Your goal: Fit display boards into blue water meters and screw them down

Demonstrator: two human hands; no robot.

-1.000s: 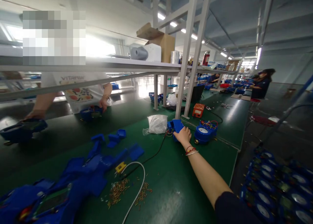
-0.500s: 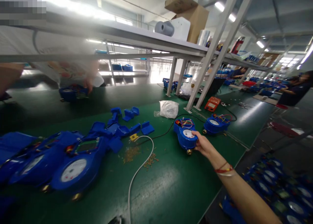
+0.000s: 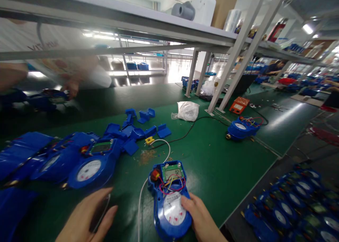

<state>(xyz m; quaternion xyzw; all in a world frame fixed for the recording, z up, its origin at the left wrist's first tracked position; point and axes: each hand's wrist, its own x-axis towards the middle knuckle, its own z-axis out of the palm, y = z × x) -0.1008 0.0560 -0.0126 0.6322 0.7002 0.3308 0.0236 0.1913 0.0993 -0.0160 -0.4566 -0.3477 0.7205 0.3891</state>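
My right hand [image 3: 202, 217] grips the right side of a blue water meter [image 3: 171, 205], thumb on its white dial. The meter's small display reads 02, and thin coloured wires lie loose over its open upper part. At the lower left, my left hand [image 3: 88, 215] is blurred, with thumb and fingers curved around something dark with a pale edge, too unclear to name. Beyond it, more blue meters [image 3: 90, 171] stand in a group. A pale cable [image 3: 140, 206] runs down the table beside the held meter.
Blue plastic covers [image 3: 129, 132], a yellow clip-like part [image 3: 149, 140] and small brass-coloured screws [image 3: 147, 156] lie mid-table. Behind are a white bag [image 3: 187, 110], an orange box [image 3: 239, 105] and another wired meter [image 3: 242, 128]. Many meters [image 3: 293, 199] fill the lower right. A co-worker [image 3: 60, 65] is opposite.
My right hand has brought the blue water meter from the table's right side close in front of me, display facing me. My left hand has come into view at lower left.
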